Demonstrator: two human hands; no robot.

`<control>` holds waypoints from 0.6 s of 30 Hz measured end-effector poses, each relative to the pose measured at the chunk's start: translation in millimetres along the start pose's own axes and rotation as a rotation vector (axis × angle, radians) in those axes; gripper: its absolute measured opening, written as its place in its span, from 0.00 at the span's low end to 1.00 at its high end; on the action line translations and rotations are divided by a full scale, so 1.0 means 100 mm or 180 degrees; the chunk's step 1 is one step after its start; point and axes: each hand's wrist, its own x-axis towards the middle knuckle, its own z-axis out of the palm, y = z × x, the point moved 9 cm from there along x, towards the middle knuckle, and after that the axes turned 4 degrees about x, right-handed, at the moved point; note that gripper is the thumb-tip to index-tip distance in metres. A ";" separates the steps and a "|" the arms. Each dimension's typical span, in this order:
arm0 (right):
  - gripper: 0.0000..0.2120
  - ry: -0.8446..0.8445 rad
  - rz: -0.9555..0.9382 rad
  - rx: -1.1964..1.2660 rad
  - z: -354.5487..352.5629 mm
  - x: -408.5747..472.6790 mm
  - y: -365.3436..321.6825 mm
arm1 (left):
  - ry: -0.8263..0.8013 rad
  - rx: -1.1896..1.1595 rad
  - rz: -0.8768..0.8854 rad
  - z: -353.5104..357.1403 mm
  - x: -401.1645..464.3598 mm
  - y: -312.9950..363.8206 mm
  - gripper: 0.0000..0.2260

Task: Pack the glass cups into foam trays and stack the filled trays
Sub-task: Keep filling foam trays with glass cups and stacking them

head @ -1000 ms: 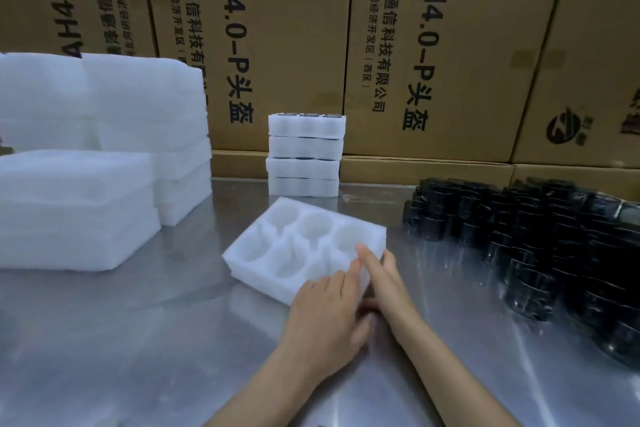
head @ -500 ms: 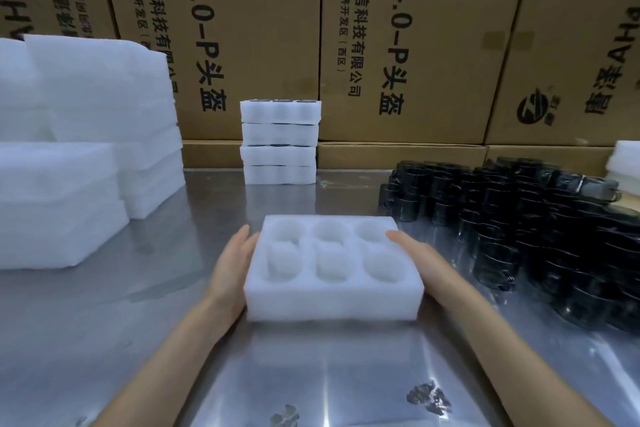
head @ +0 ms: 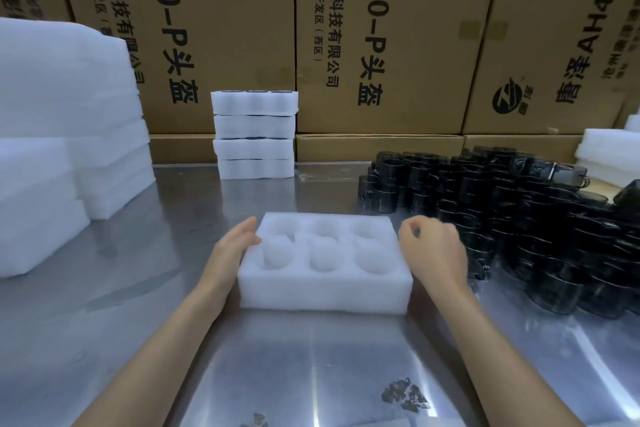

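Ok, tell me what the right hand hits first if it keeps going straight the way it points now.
The right hand sits by the tray's right edge, knuckles aimed forward and slightly left. Straight on, it would probably cross bare table; the dark cups lie just to its right, so depth leaves this unsure.

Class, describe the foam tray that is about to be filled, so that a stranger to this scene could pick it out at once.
Start at the steel table in front of the wall of cardboard boxes. In its near middle, between the person's two hands, lies one white foam tray. Unlike the stacked filled trays at the back and the plain foam stacks on the left, it lies alone with six empty round wells.
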 end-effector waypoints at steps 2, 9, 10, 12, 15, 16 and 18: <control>0.13 0.0142 -0.0028 -0.0754 -0.02 -0.02 0.01 | 0.0014 0.0012 0.0096 -0.02 -0.01 0.01 0.22; 0.20 -0.0503 0.0543 -0.1543 0.09 -0.06 0.25 | -0.0203 -0.0011 0.0272 0.09 -0.12 0.10 0.21; 0.20 -0.0419 0.0420 -0.1517 0.07 -0.04 0.22 | -0.0249 -0.0013 0.0286 0.11 -0.15 0.13 0.22; 0.19 -0.0286 0.0205 -0.1435 0.07 -0.01 0.16 | -0.0308 -0.0007 0.0269 0.14 -0.20 0.15 0.22; 0.19 -0.0286 0.0210 -0.1187 0.07 0.00 0.16 | -0.0203 0.0087 0.0205 0.13 -0.23 0.16 0.21; 0.19 -0.0293 0.0264 -0.1090 0.07 0.00 0.18 | -0.0147 0.0150 0.0213 0.12 -0.24 0.16 0.21; 0.18 -0.0224 0.0381 -0.0834 0.02 0.02 0.22 | -0.0099 0.0253 0.0251 0.12 -0.26 0.18 0.21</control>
